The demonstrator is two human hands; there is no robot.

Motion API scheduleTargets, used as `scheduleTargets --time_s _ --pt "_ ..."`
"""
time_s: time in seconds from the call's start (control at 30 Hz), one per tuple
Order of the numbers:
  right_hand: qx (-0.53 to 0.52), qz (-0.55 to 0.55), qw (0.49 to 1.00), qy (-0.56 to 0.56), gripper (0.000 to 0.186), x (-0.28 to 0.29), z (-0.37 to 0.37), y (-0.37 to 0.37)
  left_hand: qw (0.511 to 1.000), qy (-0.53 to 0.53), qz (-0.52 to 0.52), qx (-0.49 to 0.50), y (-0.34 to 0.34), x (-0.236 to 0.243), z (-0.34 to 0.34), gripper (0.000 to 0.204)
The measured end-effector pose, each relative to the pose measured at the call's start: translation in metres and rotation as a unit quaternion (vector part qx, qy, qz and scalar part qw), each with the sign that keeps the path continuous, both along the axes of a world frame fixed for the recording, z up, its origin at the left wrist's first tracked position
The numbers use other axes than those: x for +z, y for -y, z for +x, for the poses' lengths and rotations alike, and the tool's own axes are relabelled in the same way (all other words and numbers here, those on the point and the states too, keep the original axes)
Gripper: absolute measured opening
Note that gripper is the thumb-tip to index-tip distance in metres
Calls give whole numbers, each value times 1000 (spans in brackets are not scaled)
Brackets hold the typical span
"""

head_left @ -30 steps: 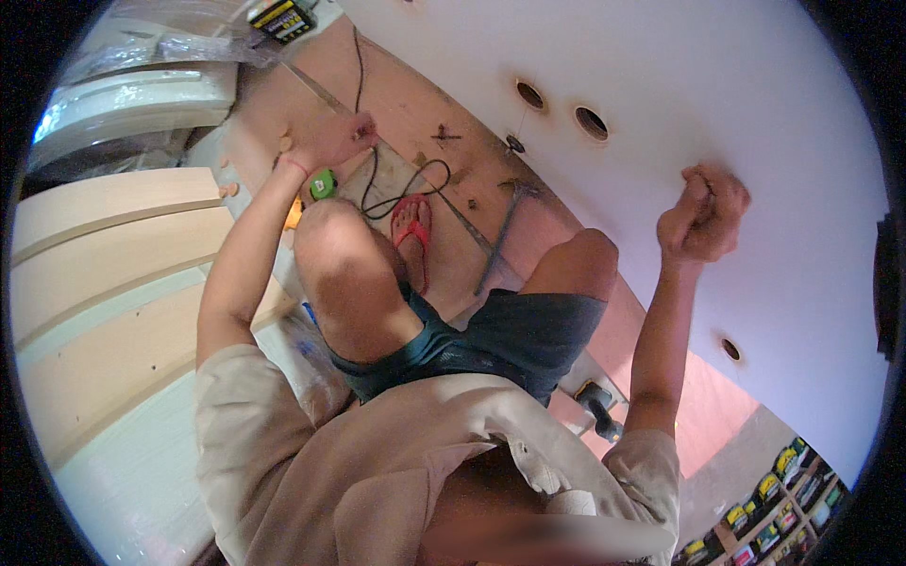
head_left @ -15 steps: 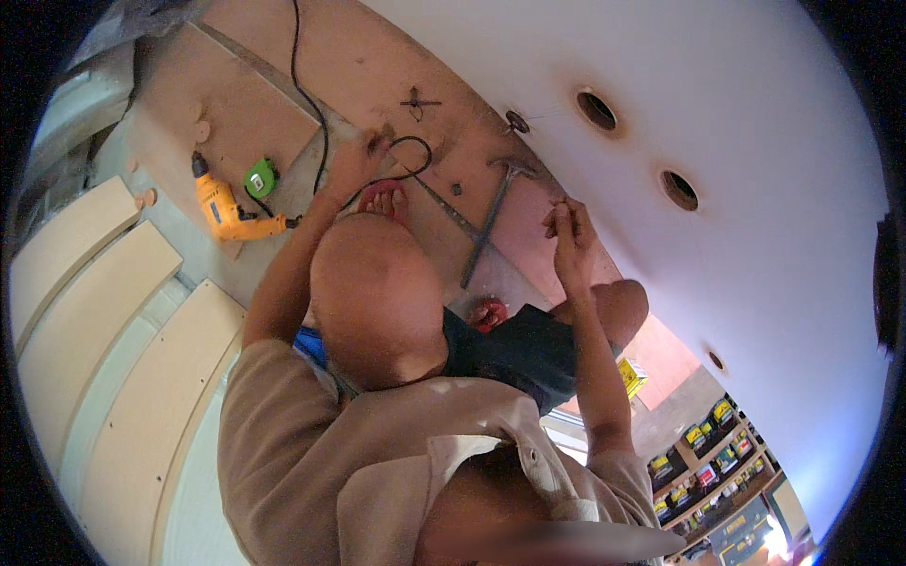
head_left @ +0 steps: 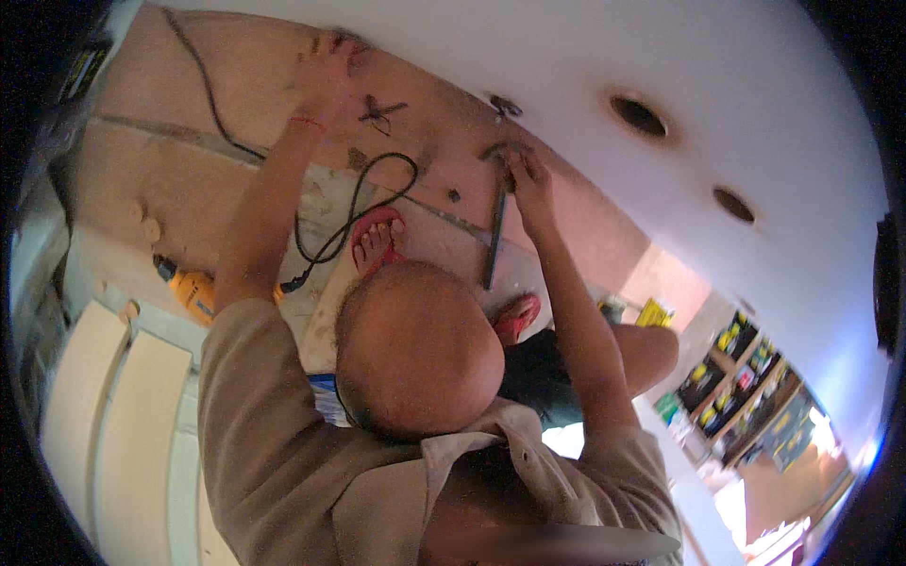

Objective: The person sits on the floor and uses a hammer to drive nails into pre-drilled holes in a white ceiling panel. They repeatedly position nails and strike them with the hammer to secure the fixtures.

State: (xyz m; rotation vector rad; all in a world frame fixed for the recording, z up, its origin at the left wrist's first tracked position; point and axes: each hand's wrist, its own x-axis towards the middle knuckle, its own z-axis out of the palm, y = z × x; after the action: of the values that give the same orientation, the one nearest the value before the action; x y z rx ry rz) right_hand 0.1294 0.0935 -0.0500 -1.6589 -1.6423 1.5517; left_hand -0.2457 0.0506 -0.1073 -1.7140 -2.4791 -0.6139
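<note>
My right hand [head_left: 530,193] is closed around a hammer [head_left: 495,241] just below its head, and the dark handle slants down from my fingers along the brown board. Far ahead, my left hand [head_left: 328,80] reaches over the board close to the curved white wall. Its fingers look stretched out, though blurred; a dark reddish patch shows at their tips. Between my hands lies a small dark cross-shaped piece [head_left: 380,113]. A yellow-orange power drill [head_left: 193,291] rests partly hidden behind my left arm, its black cord [head_left: 351,212] looping ahead of my foot.
The white wall [head_left: 604,57] curves along the far right, with round holes [head_left: 639,115] in it. Pale curved slats [head_left: 142,415] stand at lower left. Small wooden discs [head_left: 151,229] lie near the drill. Shelves of boxes [head_left: 722,387] and a yellow box [head_left: 656,316] are at right.
My left hand has moved forward toward the white wall. My right hand has gone left and taken hold of the hammer. The view has shifted, and the green tape measure is no longer visible.
</note>
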Motion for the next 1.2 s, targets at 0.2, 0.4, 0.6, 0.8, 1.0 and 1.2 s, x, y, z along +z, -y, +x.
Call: scheduleTargets --time_s 0.2,0.4,0.6,0.8,1.0,1.2 --pt "-55 26 998 12 27 -1 -18 -4 976 217 -15 -16 1 30 47 27" --pt "-51 15 999 -8 30 -23 -27 -19 864 493 -72 -67 -2 39 157 32" --pt "-67 34 997 -29 27 -32 -31 -28 860 498 -87 -69 -27 6 184 39" --pt "-88 -33 995 -35 24 3 -43 -18 862 504 -22 -54 -30 -25 201 35" --pt "-79 -4 997 -24 24 -5 -46 -19 858 513 -32 -18 -28 -10 205 35" --pt "-102 26 994 -24 23 -27 -43 -20 878 476 -38 -21 -39 -10 205 43"
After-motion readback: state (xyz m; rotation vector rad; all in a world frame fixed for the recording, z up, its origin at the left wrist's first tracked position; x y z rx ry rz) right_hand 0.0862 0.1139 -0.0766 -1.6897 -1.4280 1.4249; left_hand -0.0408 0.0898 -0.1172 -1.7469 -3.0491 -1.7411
